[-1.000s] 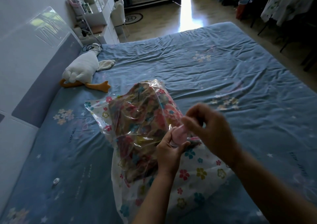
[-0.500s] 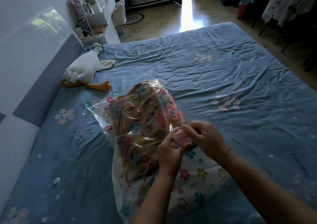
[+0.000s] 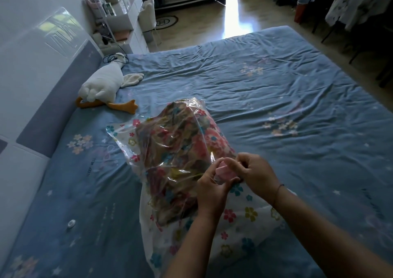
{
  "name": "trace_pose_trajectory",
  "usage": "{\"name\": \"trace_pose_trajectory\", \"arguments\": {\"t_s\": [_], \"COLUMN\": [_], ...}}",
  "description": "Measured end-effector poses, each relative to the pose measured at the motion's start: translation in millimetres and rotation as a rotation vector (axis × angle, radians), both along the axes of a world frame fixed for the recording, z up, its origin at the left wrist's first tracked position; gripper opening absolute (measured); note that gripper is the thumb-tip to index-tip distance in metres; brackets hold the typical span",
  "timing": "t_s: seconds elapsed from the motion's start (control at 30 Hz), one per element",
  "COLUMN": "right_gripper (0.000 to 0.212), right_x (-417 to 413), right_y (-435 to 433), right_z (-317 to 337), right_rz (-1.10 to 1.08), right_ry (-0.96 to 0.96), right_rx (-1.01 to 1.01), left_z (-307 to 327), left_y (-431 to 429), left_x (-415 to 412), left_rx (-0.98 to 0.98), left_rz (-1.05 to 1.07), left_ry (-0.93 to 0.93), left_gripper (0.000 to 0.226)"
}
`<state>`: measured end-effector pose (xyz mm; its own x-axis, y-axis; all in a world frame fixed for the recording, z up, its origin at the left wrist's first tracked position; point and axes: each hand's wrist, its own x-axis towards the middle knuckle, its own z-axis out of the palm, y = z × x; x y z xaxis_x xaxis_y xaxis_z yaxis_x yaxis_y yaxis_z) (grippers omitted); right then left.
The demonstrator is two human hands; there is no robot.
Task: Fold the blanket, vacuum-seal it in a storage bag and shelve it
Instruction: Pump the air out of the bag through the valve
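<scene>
Both hands meet over the bag, forearms reaching in from below. The left hand (image 3: 212,190) curls around a small pink piece (image 3: 225,172) on the storage bag (image 3: 244,220); the right hand (image 3: 258,176) pinches it from above. The floral blanket (image 3: 178,150) sits inside the bag, on the blue bed (image 3: 276,90), well apart from a plush goose (image 3: 102,85).

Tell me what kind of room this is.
Most likely a home bedroom: a wide bed with a blue floral sheet, a padded headboard along it, and a plush goose lying on it.
</scene>
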<state>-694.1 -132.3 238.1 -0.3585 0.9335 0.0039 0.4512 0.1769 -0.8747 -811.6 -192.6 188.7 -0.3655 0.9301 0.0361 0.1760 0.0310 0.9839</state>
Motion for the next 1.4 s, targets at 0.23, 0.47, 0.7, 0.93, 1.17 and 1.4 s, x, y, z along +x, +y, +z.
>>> {"name": "trace_pose_trajectory", "arguments": {"t_s": [0.23, 0.47, 0.7, 0.93, 1.17, 1.4], "right_gripper": [0.040, 0.038, 0.034, 0.028, 0.030, 0.030], "right_x": [10.8, 6.1, 13.1, -3.0, 2.9, -2.5], "right_y": [-17.7, 0.8, -11.3, 1.7, -7.2, 4.5], "right_z": [86.9, -1.5, 78.6, 2.3, 78.0, -9.1], "right_rz": [0.191, 0.090, 0.214, 0.101, 0.211, 0.069], "right_ry": [0.556, -0.122, 0.464, -0.120, 0.408, -0.075], "right_rx": [0.009, -0.003, -0.003, -0.038, 0.081, -0.007], "left_z": [7.2, -6.7, 0.8, -15.4, -0.7, -20.8], "left_y": [2.3, 3.0, 4.0, 6.7, 5.0, 8.3], "left_x": [-6.5, -1.9, -6.4, -7.2, -11.1, -11.0], "left_rx": [0.031, -0.011, 0.020, -0.014, 0.050, -0.024], "left_rz": [-0.002, 0.008, -0.019, 0.010, -0.019, -0.011], "left_ry": [0.045, 0.052, 0.027, 0.064, 0.032, 0.078], "left_gripper": [0.045, 0.053, 0.045, 0.051, 0.049, 0.057]}}
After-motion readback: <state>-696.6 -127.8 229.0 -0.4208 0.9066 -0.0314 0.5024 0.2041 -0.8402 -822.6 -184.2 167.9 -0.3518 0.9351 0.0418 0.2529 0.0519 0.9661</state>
